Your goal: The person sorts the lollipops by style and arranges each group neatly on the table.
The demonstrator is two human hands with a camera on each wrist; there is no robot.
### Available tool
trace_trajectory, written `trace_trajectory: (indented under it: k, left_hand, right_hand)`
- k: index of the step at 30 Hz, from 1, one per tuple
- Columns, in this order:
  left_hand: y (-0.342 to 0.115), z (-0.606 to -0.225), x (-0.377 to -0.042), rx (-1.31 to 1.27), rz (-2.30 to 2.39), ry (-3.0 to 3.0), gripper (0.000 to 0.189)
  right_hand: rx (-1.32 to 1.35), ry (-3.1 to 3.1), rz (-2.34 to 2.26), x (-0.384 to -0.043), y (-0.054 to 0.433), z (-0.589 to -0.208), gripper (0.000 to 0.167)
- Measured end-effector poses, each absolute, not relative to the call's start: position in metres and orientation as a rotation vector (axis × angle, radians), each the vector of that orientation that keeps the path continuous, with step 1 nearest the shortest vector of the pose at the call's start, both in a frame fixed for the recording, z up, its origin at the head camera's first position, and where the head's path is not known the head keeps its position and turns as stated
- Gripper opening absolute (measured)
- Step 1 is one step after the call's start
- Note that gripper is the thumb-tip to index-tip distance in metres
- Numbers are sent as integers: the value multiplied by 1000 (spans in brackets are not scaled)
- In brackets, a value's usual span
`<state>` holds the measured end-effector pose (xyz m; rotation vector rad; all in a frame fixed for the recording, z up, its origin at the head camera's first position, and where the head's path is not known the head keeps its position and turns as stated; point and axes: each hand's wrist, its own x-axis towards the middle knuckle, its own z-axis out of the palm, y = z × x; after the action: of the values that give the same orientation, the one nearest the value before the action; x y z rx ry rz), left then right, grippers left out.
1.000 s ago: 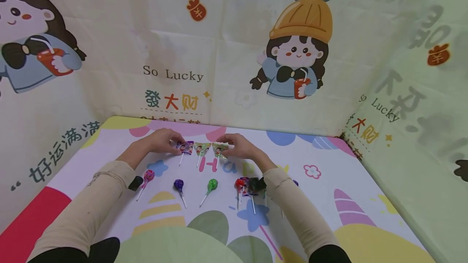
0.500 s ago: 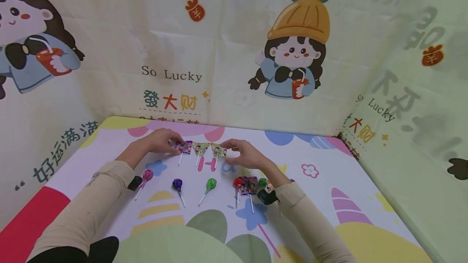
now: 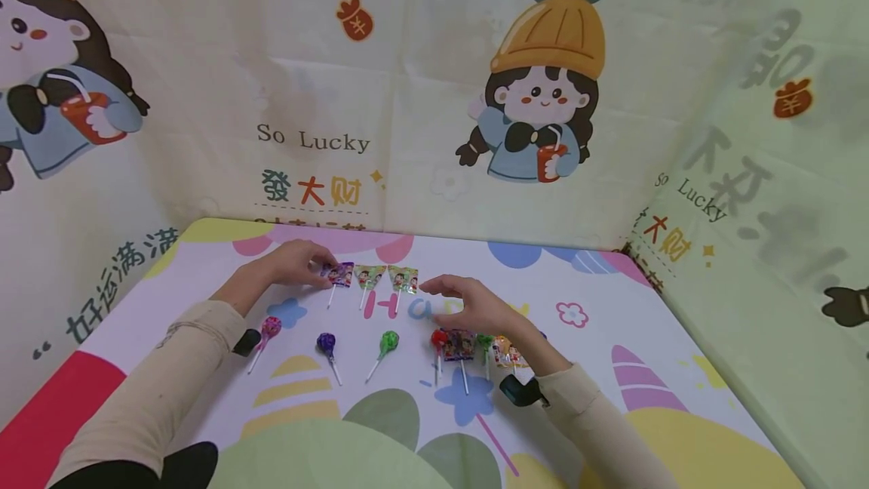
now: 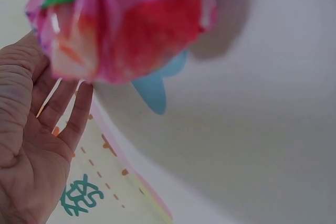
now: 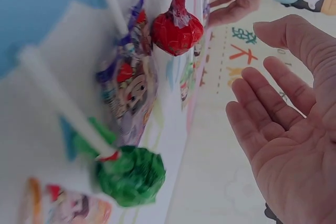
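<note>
Though part-behind right wrist (image 3: 548,355), orange wrapper (image 3: 505,352)

The leftmost flat lollipop (image 3: 344,275) is purple, the tabletop (image 3: 611,308) white with multicoloured shapes.

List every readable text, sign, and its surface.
"So Lucky": back wall and right wall
"發大财": back wall
"大财": right wall
"好运满满": left wall
"¥": printed red bags
"Ha…y": tablecloth, partly behind right hand
Unreadable: lollipop wrappers, faint gray lettering, cropped bottom row

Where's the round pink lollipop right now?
In the head view, the pink lollipop lies toward the left, between the left sleeve and the round purple lollipop.
</note>
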<state>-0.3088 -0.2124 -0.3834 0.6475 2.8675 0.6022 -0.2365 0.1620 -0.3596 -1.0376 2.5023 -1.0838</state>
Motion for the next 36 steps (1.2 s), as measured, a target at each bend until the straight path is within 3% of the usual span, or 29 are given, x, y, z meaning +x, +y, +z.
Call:
trace_trajectory:
  k: [17, 36]
  left_hand:
    - [-221, -392, -309, 676, 770, 2788, 48]
    - [-216, -389, -316, 630, 699, 2812, 48]
  right_hand:
    - [-991, 2495, -1014, -207, 199, -369, 50]
    - [-979, 2539, -726, -209, 205, -380, 56]
